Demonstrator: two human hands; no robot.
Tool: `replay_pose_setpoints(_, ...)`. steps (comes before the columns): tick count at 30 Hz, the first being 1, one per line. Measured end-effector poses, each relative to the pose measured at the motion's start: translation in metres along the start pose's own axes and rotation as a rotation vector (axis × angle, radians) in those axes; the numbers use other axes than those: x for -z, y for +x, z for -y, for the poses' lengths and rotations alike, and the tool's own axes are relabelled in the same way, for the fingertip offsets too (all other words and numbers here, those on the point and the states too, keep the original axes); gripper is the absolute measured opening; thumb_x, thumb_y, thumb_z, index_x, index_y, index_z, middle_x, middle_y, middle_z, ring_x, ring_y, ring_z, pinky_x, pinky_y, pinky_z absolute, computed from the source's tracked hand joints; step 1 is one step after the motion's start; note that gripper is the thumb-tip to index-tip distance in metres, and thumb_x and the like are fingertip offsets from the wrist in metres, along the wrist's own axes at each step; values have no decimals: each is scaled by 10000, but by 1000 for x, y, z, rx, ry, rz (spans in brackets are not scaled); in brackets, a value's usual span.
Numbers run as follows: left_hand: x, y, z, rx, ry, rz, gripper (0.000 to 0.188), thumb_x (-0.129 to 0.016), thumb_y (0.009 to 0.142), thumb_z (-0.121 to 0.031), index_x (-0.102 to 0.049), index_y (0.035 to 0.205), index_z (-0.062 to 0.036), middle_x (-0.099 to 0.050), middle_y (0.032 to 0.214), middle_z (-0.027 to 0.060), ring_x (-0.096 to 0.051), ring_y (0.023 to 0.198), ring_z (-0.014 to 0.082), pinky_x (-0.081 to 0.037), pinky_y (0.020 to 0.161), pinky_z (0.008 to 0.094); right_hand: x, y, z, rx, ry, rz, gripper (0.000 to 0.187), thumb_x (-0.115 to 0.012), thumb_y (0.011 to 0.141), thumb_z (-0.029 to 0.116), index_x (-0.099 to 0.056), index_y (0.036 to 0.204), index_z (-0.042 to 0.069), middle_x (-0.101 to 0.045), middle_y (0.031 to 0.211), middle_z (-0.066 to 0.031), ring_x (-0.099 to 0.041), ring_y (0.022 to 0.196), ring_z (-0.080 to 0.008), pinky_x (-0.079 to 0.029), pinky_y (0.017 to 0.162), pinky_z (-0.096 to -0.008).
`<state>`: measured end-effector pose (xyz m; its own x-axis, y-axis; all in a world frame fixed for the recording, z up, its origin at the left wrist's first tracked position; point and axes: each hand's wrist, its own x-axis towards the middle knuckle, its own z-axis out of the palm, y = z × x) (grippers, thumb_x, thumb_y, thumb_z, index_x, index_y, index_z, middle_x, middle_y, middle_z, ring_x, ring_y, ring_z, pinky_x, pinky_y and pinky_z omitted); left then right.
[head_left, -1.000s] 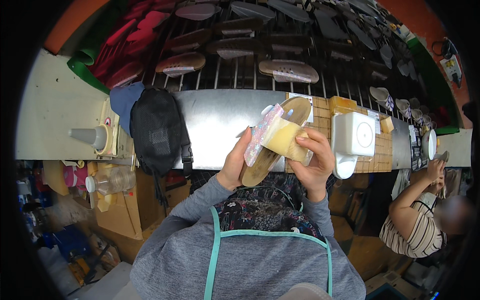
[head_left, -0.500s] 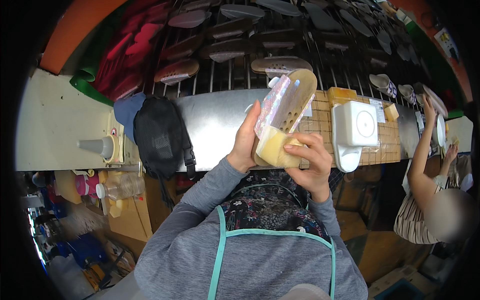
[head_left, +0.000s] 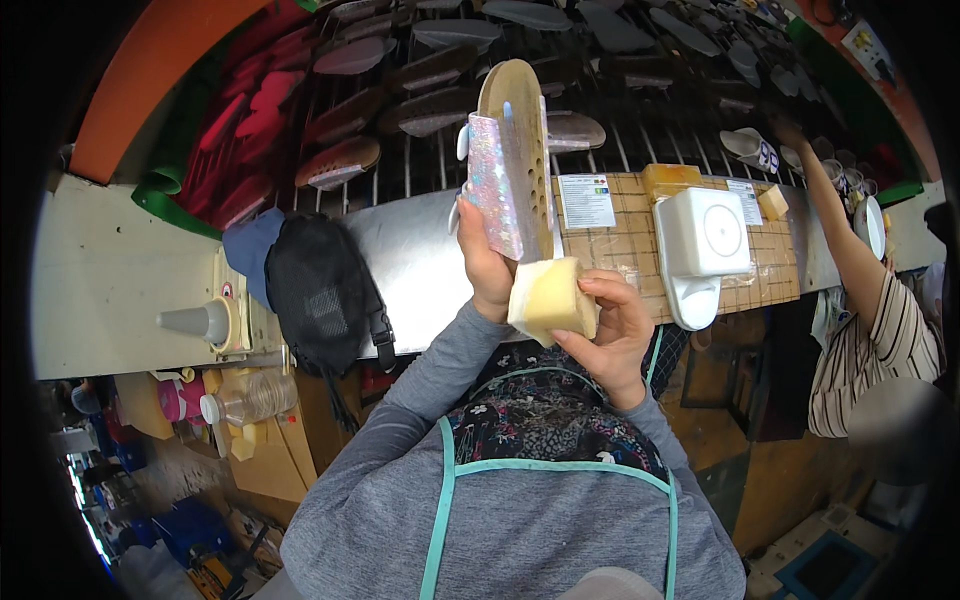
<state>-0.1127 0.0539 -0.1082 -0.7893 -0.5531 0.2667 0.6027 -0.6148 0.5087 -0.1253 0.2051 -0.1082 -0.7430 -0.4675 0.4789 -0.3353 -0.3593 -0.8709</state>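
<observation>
My left hand (head_left: pixel 484 262) is wrapped round the lower part of a brown, sole-shaped piece (head_left: pixel 523 130) with a row of small holes, held nearly upright. A glittery pink shoe upper (head_left: pixel 490 180) runs along its side, and a small white tab shows at its left edge. My right hand (head_left: pixel 615 335) pinches a pale yellow block of sponge (head_left: pixel 548 300) between thumb and fingers. The sponge is just below the sole-shaped piece and overlaps its lower end in view; whether they touch I cannot tell.
Ahead, a rack of metal bars (head_left: pixel 440 165) carries several soles. A black bag (head_left: pixel 318 285) lies on the metal table (head_left: pixel 405 260). Right of my hands are a white container (head_left: pixel 705 240) and a cardboard sheet (head_left: pixel 625 235). A co-worker's arm (head_left: pixel 838 215) reaches toward the rack at the right.
The sole-shaped piece has turned more upright and shifted left and away from me. The sponge has come off its surface toward its lower end. The co-worker's arm reaches farther forward.
</observation>
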Motion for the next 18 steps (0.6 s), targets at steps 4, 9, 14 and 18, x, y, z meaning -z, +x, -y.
replay_pose_setpoints(4, 3, -6, -4, 95, -113, -65, 658, -268, 978, -565, -404, 1346, -37, -563, 1220, 140, -595, 1056, 239, -499, 904, 367, -5, 15, -3, 123, -239, -121, 509, -796, 615, -4, -595, 1080, 44, -577, 1054, -123, -576, 999, -226, -479, 842, -329)
replay_pose_setpoints(9, 9, 0, -16, 67, -167, -55, 625, -302, 977, -557, -457, 1309, -51, -592, 1188, 115, -614, 1018, 225, -509, 884, 362, -19, 18, -1, 305, -494, -41, 532, -817, 553, 45, -604, 1040, 81, -565, 966, -107, -574, 878, -251, -472, 756, -332)
replay_pose_setpoints(14, 20, 1, -26, 64, -218, -74, 608, -310, 979, -547, -454, 1315, -62, -583, 1202, 109, -598, 1048, 224, -504, 899, 365, -29, 5, -5, 310, -537, -105, 551, -824, 528, 62, -591, 1027, 89, -542, 908, -88, -558, 808, -260, -465, 680, -342)
replay_pose_setpoints(18, 24, -5, -24, 88, -278, -140, 581, -375, 969, -525, -498, 1287, -55, -602, 1198, 113, -620, 1029, 243, -518, 881, 372, -23, 9, -10, 286, -632, -206, 558, -831, 540, 56, -564, 1029, 80, -533, 905, -98, -558, 813, -264, -465, 682, -344)
